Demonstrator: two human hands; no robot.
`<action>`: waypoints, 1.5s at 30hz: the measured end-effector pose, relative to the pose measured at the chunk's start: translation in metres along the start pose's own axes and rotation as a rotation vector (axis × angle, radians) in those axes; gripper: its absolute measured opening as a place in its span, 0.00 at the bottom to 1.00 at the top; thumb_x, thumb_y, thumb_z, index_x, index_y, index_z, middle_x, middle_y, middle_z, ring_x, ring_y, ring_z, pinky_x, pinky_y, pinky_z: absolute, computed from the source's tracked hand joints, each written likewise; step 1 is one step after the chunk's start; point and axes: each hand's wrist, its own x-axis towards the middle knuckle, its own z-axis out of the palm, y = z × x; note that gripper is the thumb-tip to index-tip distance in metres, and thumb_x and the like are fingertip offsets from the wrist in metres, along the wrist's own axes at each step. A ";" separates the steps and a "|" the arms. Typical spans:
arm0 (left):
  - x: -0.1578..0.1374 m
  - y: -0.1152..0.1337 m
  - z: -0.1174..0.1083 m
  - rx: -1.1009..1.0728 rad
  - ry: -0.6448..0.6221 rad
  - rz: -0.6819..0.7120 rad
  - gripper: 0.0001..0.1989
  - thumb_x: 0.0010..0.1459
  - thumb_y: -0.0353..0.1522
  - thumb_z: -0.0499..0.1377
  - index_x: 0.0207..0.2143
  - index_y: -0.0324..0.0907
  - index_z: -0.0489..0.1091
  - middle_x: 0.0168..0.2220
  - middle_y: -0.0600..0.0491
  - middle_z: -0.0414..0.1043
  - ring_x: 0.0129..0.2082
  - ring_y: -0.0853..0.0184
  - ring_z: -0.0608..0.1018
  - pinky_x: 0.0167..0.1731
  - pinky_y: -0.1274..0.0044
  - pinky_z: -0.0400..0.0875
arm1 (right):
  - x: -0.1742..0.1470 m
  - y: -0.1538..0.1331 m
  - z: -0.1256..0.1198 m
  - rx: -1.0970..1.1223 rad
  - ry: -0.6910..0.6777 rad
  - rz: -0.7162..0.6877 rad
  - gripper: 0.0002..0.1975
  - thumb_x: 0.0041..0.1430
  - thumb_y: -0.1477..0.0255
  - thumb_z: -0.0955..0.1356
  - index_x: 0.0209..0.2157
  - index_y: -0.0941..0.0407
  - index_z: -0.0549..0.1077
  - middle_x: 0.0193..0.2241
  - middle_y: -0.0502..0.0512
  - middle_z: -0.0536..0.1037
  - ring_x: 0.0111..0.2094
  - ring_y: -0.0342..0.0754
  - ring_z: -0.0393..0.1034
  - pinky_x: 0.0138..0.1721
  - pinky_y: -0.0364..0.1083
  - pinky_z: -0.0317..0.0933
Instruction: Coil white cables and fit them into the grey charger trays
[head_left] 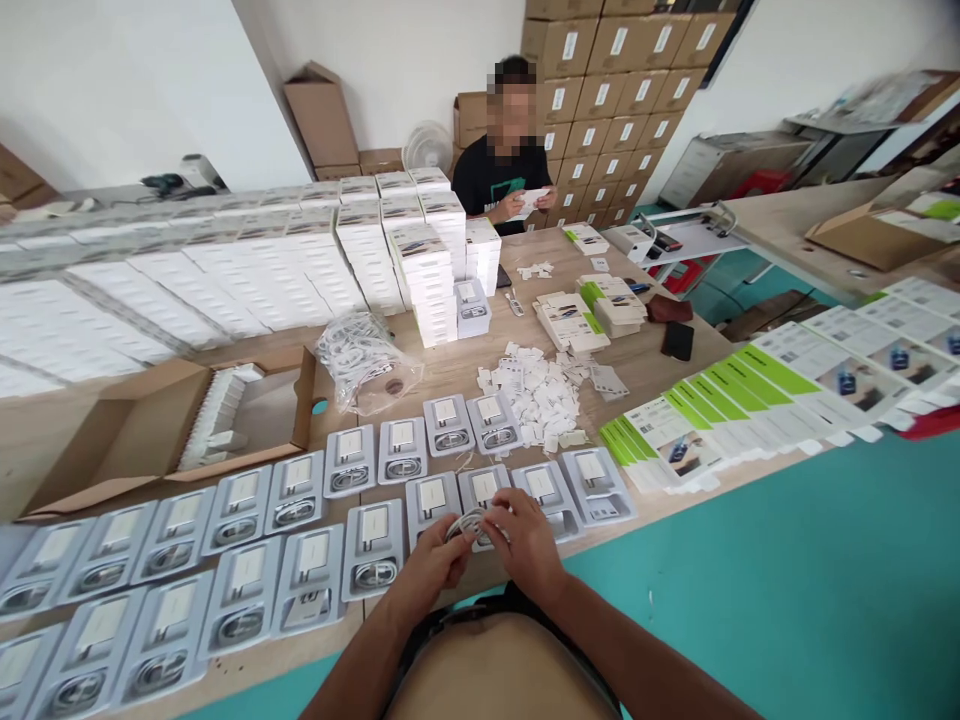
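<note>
A coiled white cable (472,522) is pinched between my left hand (435,560) and my right hand (525,535), just past the table's near edge. Behind my hands, rows of grey plastic trays (373,535) run along the table. Most of them hold a white charger block (375,527) in the upper recess and a coiled cable (375,574) in the lower one. To the right of my hands, one tray (596,485) holds a block, and its lower recess shows no coil. My fingers partly cover the tray nearest to them.
A clear bag of cables (367,355) and an open carton (247,430) of white blocks lie behind the trays. White card pieces (532,400) are heaped mid-table. Printed boxes (697,430) fan out at right. Stacked white boxes (262,260) line the back; a co-worker (501,165) sits behind them.
</note>
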 end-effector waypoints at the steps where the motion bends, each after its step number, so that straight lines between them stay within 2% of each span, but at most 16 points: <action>1: 0.000 0.000 0.000 0.104 0.027 0.028 0.14 0.56 0.44 0.57 0.30 0.44 0.60 0.21 0.61 0.56 0.17 0.74 0.57 0.17 0.80 0.46 | 0.000 0.002 -0.003 0.022 -0.008 0.021 0.05 0.61 0.72 0.65 0.33 0.54 0.73 0.42 0.58 0.71 0.41 0.51 0.66 0.44 0.51 0.62; 3: 0.000 0.000 -0.001 0.389 0.085 0.138 0.12 0.59 0.42 0.54 0.30 0.44 0.62 0.24 0.57 0.63 0.23 0.69 0.65 0.22 0.79 0.54 | -0.001 0.004 -0.009 0.119 -0.060 0.079 0.05 0.60 0.71 0.66 0.38 0.54 0.72 0.47 0.59 0.70 0.45 0.52 0.66 0.48 0.52 0.63; 6: -0.001 0.001 -0.001 0.743 0.057 0.275 0.09 0.62 0.39 0.51 0.33 0.45 0.66 0.33 0.52 0.71 0.35 0.62 0.71 0.34 0.75 0.60 | -0.005 0.007 -0.021 0.336 -0.222 0.243 0.07 0.59 0.70 0.66 0.40 0.53 0.72 0.40 0.53 0.76 0.40 0.49 0.71 0.40 0.46 0.66; 8: 0.000 0.000 0.002 0.823 -0.021 0.286 0.09 0.62 0.38 0.50 0.37 0.46 0.68 0.36 0.51 0.73 0.38 0.60 0.72 0.37 0.74 0.60 | -0.010 0.011 -0.029 0.454 -0.307 0.345 0.05 0.57 0.71 0.68 0.36 0.53 0.73 0.32 0.49 0.77 0.34 0.47 0.71 0.34 0.43 0.64; 10: 0.002 -0.001 0.008 0.840 -0.084 0.281 0.10 0.63 0.36 0.49 0.41 0.47 0.69 0.39 0.51 0.73 0.40 0.60 0.72 0.40 0.73 0.61 | -0.015 0.017 -0.037 0.521 -0.360 0.384 0.05 0.53 0.72 0.70 0.35 0.53 0.74 0.30 0.48 0.77 0.33 0.46 0.72 0.34 0.42 0.63; 12: 0.006 -0.003 0.017 0.849 -0.122 0.278 0.11 0.62 0.35 0.50 0.43 0.48 0.69 0.40 0.51 0.73 0.41 0.59 0.73 0.40 0.72 0.61 | -0.021 0.025 -0.046 0.505 -0.402 0.378 0.08 0.51 0.72 0.71 0.36 0.51 0.76 0.30 0.47 0.78 0.32 0.46 0.72 0.35 0.43 0.63; 15: 0.019 -0.005 0.031 0.855 -0.192 0.324 0.11 0.62 0.36 0.51 0.43 0.48 0.70 0.39 0.51 0.73 0.40 0.59 0.73 0.39 0.72 0.61 | -0.029 0.041 -0.065 0.353 -0.446 0.313 0.08 0.50 0.72 0.70 0.35 0.49 0.77 0.30 0.48 0.77 0.32 0.47 0.71 0.35 0.44 0.63; 17: 0.030 -0.008 0.039 0.838 -0.232 0.362 0.13 0.61 0.37 0.54 0.47 0.48 0.68 0.40 0.50 0.73 0.39 0.60 0.73 0.39 0.73 0.62 | -0.036 0.056 -0.078 0.272 -0.440 0.282 0.09 0.50 0.73 0.68 0.35 0.49 0.76 0.29 0.49 0.77 0.31 0.47 0.70 0.34 0.44 0.63; 20: 0.054 -0.018 0.047 0.892 -0.229 0.384 0.21 0.57 0.38 0.59 0.53 0.48 0.64 0.43 0.50 0.70 0.37 0.61 0.73 0.39 0.73 0.63 | -0.053 0.084 -0.097 0.241 -0.384 0.384 0.08 0.51 0.71 0.67 0.35 0.51 0.75 0.28 0.50 0.76 0.30 0.47 0.70 0.31 0.44 0.63; 22: 0.072 -0.026 0.054 1.057 -0.203 0.430 0.21 0.55 0.39 0.61 0.51 0.48 0.66 0.43 0.49 0.69 0.38 0.59 0.72 0.39 0.72 0.63 | -0.067 0.103 -0.107 0.230 -0.347 0.505 0.08 0.54 0.69 0.66 0.36 0.51 0.74 0.28 0.50 0.76 0.29 0.47 0.69 0.29 0.44 0.63; 24: 0.090 -0.035 0.063 1.231 -0.185 0.483 0.18 0.52 0.40 0.63 0.45 0.46 0.69 0.42 0.48 0.69 0.41 0.56 0.71 0.40 0.70 0.62 | -0.079 0.118 -0.114 0.197 -0.332 0.559 0.08 0.55 0.69 0.65 0.37 0.51 0.74 0.28 0.51 0.76 0.28 0.47 0.69 0.28 0.45 0.63; 26: 0.107 -0.042 0.073 1.327 -0.183 0.507 0.15 0.51 0.40 0.64 0.40 0.43 0.71 0.42 0.46 0.68 0.44 0.54 0.69 0.42 0.67 0.61 | -0.089 0.126 -0.118 0.144 -0.325 0.513 0.09 0.55 0.71 0.65 0.38 0.51 0.74 0.30 0.51 0.76 0.29 0.48 0.69 0.30 0.46 0.64; 29: 0.123 -0.049 0.087 1.366 -0.155 0.498 0.08 0.56 0.37 0.60 0.34 0.42 0.72 0.44 0.45 0.67 0.46 0.53 0.68 0.44 0.65 0.59 | -0.097 0.130 -0.117 0.073 -0.331 0.301 0.12 0.55 0.76 0.64 0.40 0.51 0.73 0.33 0.53 0.77 0.35 0.50 0.70 0.36 0.47 0.65; 33: 0.135 -0.053 0.094 1.409 -0.082 0.459 0.05 0.60 0.32 0.56 0.36 0.41 0.70 0.44 0.47 0.67 0.46 0.56 0.67 0.45 0.66 0.59 | -0.094 0.134 -0.100 -0.009 -0.352 0.023 0.13 0.57 0.79 0.63 0.42 0.53 0.72 0.34 0.55 0.76 0.37 0.50 0.67 0.38 0.47 0.62; 37: 0.143 -0.053 0.095 1.434 -0.015 0.405 0.08 0.58 0.28 0.56 0.42 0.41 0.66 0.42 0.48 0.69 0.45 0.57 0.68 0.44 0.66 0.60 | -0.083 0.144 -0.075 -0.087 -0.368 -0.013 0.13 0.62 0.79 0.61 0.45 0.55 0.71 0.35 0.56 0.75 0.38 0.49 0.65 0.41 0.47 0.59; 45: 0.146 -0.046 0.090 1.423 -0.072 0.398 0.08 0.62 0.27 0.50 0.36 0.42 0.69 0.38 0.49 0.72 0.42 0.61 0.72 0.42 0.70 0.61 | -0.071 0.162 -0.047 -0.230 -0.459 -0.068 0.10 0.66 0.73 0.62 0.42 0.53 0.74 0.33 0.54 0.76 0.39 0.50 0.65 0.41 0.48 0.55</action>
